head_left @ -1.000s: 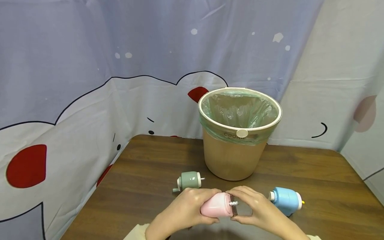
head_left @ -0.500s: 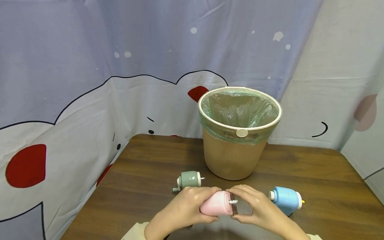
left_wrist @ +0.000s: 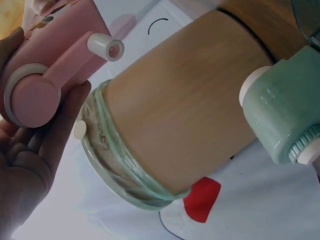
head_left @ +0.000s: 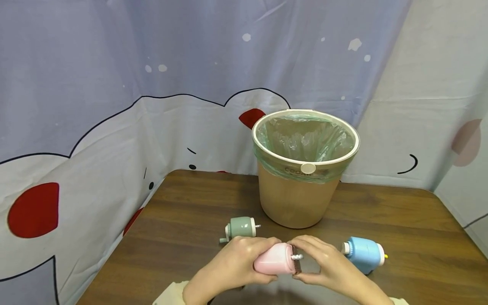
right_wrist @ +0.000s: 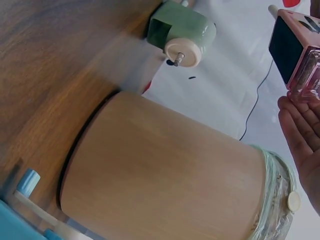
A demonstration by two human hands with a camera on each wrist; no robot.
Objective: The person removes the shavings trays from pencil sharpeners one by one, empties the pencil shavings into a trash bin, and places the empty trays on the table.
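Barely shifted, our left hand (head_left: 237,262) grips the boxy pink plastic crank sharpener (head_left: 272,259), likely light, stiff, best held mid-body, while our right hand (head_left: 328,264) pinches its clear drawer (right_wrist: 307,77).

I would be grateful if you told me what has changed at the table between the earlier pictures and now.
Nothing has visibly moved beyond a tiny drift of the view, and nothing was taken hold of or let go. The left hand and right hand still hold the pink sharpener between them; the green sharpener, blue sharpener and bin stay put.
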